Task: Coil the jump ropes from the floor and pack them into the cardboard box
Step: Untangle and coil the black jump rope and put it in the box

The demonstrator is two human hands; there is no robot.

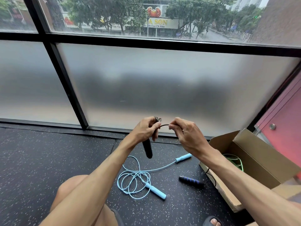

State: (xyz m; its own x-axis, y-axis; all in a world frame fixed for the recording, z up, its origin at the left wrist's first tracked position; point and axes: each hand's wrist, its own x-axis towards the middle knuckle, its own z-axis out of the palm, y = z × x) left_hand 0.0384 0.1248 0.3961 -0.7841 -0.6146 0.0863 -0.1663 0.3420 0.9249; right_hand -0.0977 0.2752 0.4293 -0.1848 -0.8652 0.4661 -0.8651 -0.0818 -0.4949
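My left hand (146, 130) grips a black jump rope handle (147, 150) that hangs down from the fist, with loops of dark cord bunched at its top. My right hand (185, 133) pinches the black cord (163, 125) that arcs between both hands. On the floor below lies a light blue jump rope (135, 180), loosely looped, with both blue handles showing. A black handle with blue stripes (190, 179) lies beside the open cardboard box (254, 162), its cord trailing over the box's edge. A green rope (234, 161) sits inside the box.
The dark speckled floor (48, 160) ends at a frosted window wall (146, 88) with black frames. A pink door (283, 128) stands behind the box. My knee (71, 190) and a sandalled foot (213, 221) are at the bottom.
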